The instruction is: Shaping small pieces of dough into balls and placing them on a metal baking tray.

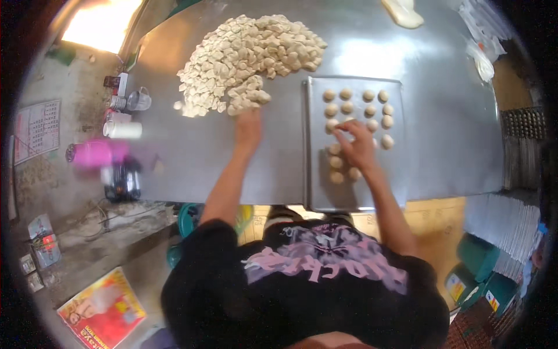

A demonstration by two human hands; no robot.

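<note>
A heap of pale dough pieces spreads over the far left of the metal table. At its near edge is my left hand, the fingers hidden by a clump of dough pieces, so I cannot tell how they are bent. To the right lies a shallow metal tray with several round dough balls in rough rows. Over the middle of this tray, my right hand has its thumb and index finger curled together at a dough ball in the left column. The hand covers part of the tray's middle rows.
Along the left of the metal table stand a clear cup, a white roll, a blurred pink object and a dark container. A larger dough lump lies far right, near plastic bags.
</note>
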